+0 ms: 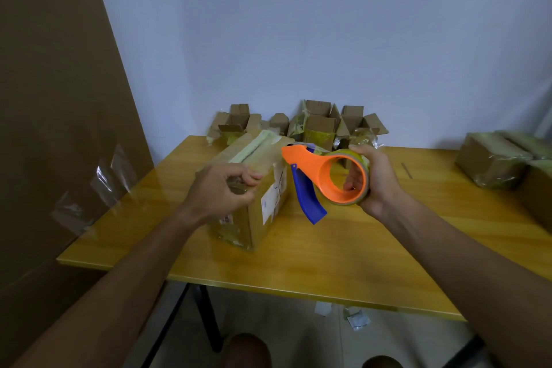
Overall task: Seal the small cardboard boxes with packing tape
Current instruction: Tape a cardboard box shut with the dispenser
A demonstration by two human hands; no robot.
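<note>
A small cardboard box (260, 188) stands on the yellow wooden table (328, 248), a pale strip of tape along its top seam and a white label on its right side. My left hand (222, 188) rests on the box's near top corner with fingers curled, pinching what looks like the clear tape end. My right hand (370, 179) grips an orange tape dispenser (325, 170) with a blue handle, holding it by the tape roll just right of the box, above the table.
Several open small boxes (316, 124) with raised flaps stand at the table's back edge against the wall. Taped boxes (501, 161) sit at the far right. A large cardboard sheet (59, 98) with clear tape strips leans at the left. Paper scraps lie on the floor.
</note>
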